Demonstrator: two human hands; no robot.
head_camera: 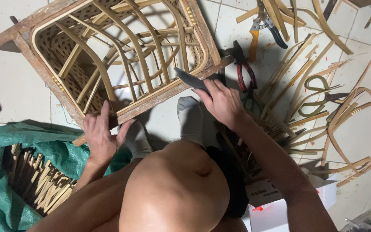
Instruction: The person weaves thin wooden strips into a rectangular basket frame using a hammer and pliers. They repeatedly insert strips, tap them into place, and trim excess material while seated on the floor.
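A worn wooden frame [44, 75] with a bent bamboo lattice inside lies tilted on the tiled floor in front of me. My left hand [101, 133] grips its near rail, thumb and fingers around the wood. Holding a dark flat blade [190, 79], my right hand [222, 103] presses the tool against the frame's near right edge. Below the frame, my feet in grey socks [190, 118] rest on the floor, and my bare knee fills the lower middle.
Red-handled pliers [245, 71] and orange-and-black-handled cutters [260, 25] lie right of the frame. Several bamboo strips and curved hoops [357, 129] are scattered at right. A green tarp [5, 150] holds bundled bamboo sticks at lower left. A white box [280, 210] sits lower right.
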